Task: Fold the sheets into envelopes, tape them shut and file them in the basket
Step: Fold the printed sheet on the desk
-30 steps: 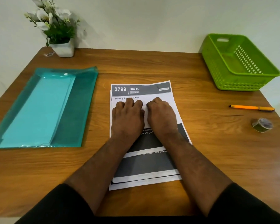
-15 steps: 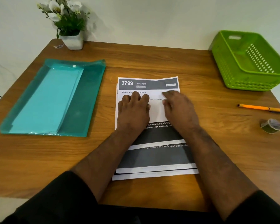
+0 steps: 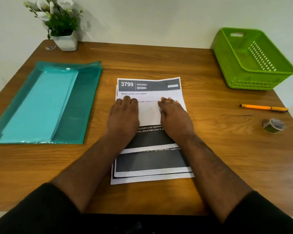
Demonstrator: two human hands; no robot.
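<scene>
Two hands lie flat and open, palms down, on the stack of printed white paper sheets [image 3: 149, 114] at the middle of the wooden counter [image 3: 210, 149]: left hand [image 3: 123, 115] on its left half, right hand [image 3: 173, 116] on its right, gripping nothing. The stack's long axis runs near to far, directly under both. The green plastic basket [image 3: 254, 76] sits far right, nearer the right hand, as does the tape roll [image 3: 273, 126].
</scene>
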